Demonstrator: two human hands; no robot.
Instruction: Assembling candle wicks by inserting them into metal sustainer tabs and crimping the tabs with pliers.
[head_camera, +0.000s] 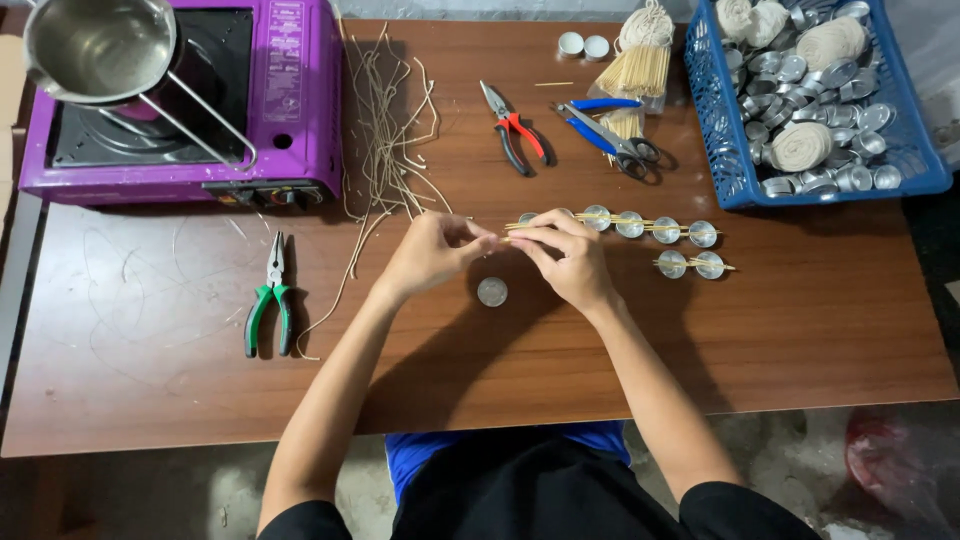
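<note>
Mid-table: left hand (428, 252) and right hand (565, 255) pinching thin sticks (640, 222) over small metal cups (630, 224). Two rows already pinned; loose cup (491, 291) near front edge, basketful (905, 150) at back right corner untouched.

I see a brown wooden table (800, 340); at ten o'clock a purple camping stove (290, 110); at nine, green-handled pliers (270, 300); at twelve, red-handled pliers (515, 135) and blue scissors (610, 135); at two, a blue basket (735, 160) (full of metal cups); mid-table, one small metal cup (491, 291).
</note>
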